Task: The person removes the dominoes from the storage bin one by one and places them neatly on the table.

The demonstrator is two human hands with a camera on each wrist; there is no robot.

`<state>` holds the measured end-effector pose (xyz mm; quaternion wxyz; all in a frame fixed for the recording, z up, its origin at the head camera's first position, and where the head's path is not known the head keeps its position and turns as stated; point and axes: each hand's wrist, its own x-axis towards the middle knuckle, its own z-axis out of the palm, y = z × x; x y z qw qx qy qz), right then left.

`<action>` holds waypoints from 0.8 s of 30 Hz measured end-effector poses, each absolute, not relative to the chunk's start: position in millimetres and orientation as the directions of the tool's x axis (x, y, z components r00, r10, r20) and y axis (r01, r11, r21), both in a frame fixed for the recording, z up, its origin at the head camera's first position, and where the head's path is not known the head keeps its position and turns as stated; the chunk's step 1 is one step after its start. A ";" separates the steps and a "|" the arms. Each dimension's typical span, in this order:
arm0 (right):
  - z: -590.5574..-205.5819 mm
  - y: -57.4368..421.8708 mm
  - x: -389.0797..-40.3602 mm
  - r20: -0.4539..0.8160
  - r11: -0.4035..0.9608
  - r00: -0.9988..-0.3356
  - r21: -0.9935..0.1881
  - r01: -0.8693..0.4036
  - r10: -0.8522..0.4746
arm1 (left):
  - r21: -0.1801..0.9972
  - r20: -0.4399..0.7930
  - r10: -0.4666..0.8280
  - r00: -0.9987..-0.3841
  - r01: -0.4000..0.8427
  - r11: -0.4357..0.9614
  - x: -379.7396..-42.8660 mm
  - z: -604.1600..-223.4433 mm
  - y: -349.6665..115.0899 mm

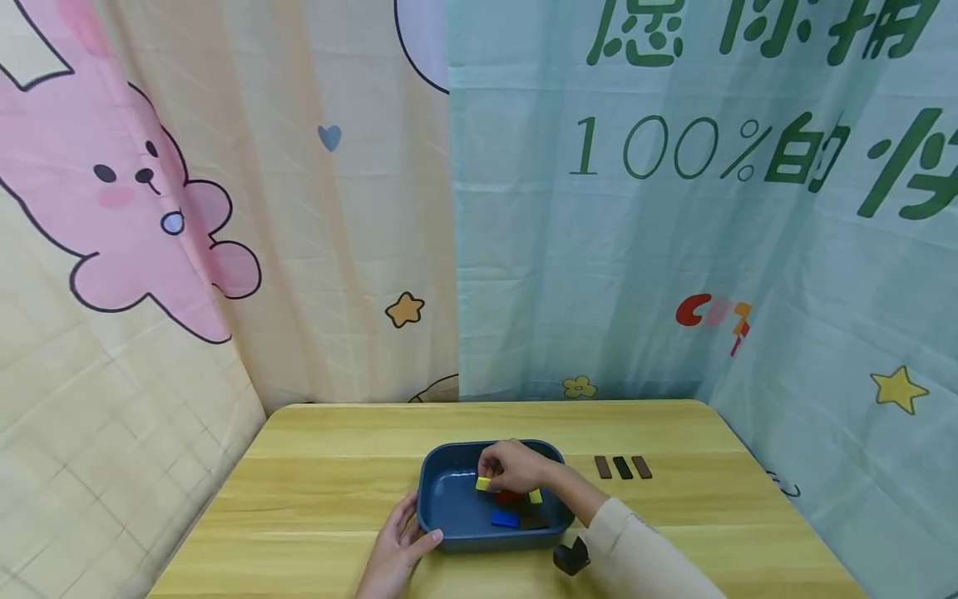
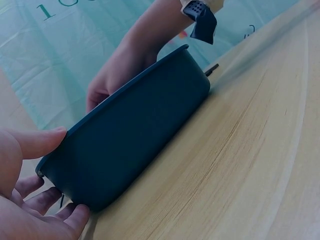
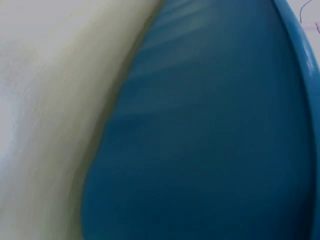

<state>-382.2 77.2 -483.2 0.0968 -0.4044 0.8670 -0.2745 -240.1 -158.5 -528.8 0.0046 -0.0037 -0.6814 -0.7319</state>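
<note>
A dark blue rectangular basin (image 1: 458, 542) with rounded corners sits on the table. At its front left corner my left hand (image 1: 394, 551) grips it, thumb on the rim and fingers curved against the outer wall; the left wrist view shows these fingers (image 2: 42, 200) close up. My right hand (image 1: 516, 466) reaches over the basin and pinches a small yellow block (image 1: 483, 483) between thumb and fingertips. Below that hand lie a red block (image 1: 507, 497), another yellow block (image 1: 535, 497), a blue block (image 1: 505, 519) and a dark block (image 1: 533, 522), partly hidden by the hand and forearm.
Two brown blocks (image 1: 602, 467) and a black block (image 1: 623, 467) lie in a row on the wooden table (image 1: 322, 482), right of the basin. Printed curtains (image 1: 359, 249) hang behind the table. The basin's blue wall (image 3: 210, 130) fills much of the right wrist view.
</note>
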 end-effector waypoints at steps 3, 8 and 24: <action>-481.3 83.6 -380.0 0.059 0.514 -0.670 -0.593 -0.620 -0.740 | 0.996 0.011 0.010 -1.000 0.010 -0.092 -239.3 -529.9 -158.3; -475.4 92.4 -378.8 0.070 0.515 -0.705 -0.633 -0.578 -0.705 | 0.996 0.018 0.007 -1.000 0.017 -0.092 -239.2 -529.4 -157.8; -468.2 122.0 -381.8 0.086 0.505 -0.739 -0.677 -0.535 -0.669 | 0.995 -0.003 -0.006 -1.000 -0.003 -0.097 -238.6 -527.2 -157.2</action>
